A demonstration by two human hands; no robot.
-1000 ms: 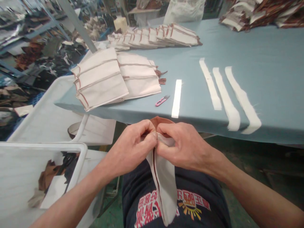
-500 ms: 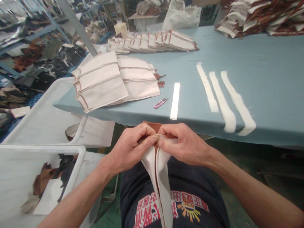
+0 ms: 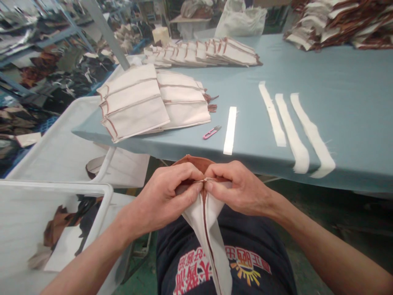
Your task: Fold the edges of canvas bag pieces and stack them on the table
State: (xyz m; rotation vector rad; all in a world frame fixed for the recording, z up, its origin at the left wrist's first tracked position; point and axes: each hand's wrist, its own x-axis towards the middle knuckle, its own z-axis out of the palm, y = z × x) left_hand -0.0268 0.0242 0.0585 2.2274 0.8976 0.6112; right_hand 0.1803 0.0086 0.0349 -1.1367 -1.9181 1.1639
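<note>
A white fabric piece with a brown seam (image 3: 215, 229) hangs down in front of my dark shirt, its brown inner side showing behind my fingers. My left hand (image 3: 178, 188) pinches its upper edge on the left of the seam. On the other side of the seam, my right hand (image 3: 235, 186) grips the same edge between thumb and fingers. The thumbs are close together, and the edge is drawn apart a little at the seam. Beyond my hands, a pair of pink thread snips (image 3: 211, 132) lies near the table edge, beside a short white strip (image 3: 230, 130).
A blue-green covered table (image 3: 337, 94) spans the far side. On it lie stacked white pieces with brown seams (image 3: 135, 102), another row behind (image 3: 202, 53), several white strips (image 3: 296, 133) and a brown-white heap (image 3: 331, 24). White bins (image 3: 107, 205) holding scraps stand at left.
The edge at the seam is spread slightly wider, and more of the brown inner side shows. The hanging lower part has swung a little to the right. Both hands keep their grip.
</note>
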